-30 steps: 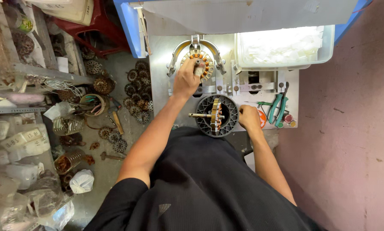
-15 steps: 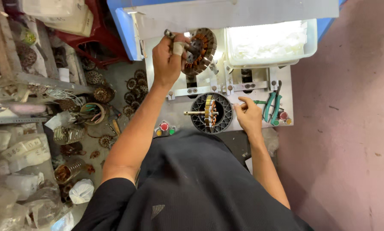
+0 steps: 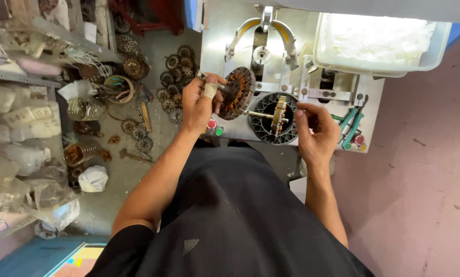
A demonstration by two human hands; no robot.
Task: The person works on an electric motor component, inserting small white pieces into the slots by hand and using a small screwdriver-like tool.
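My left hand [image 3: 203, 100] grips a round wound stator [image 3: 236, 93] with copper coils, holding it tilted just left of the machine's middle. My right hand [image 3: 314, 128] rests at the right edge of a black slotted ring [image 3: 269, 125] on the white machine table [image 3: 214, 46], its fingertips near the second wound core on a shaft [image 3: 277, 115] standing in that ring. Above, a curved metal clamp fixture [image 3: 263, 31] stands with nothing in it.
A clear plastic bin [image 3: 378, 41] of white pieces sits at the table's back right. Green-handled pliers [image 3: 350, 123] lie at the right edge, red and green buttons [image 3: 215, 126] at the front. Several stators [image 3: 173, 72] and bags litter the floor and shelves on the left.
My left hand lifted the stator off the clamp fixture and brought it down and toward me, beside the black ring. My right hand stayed by the ring.
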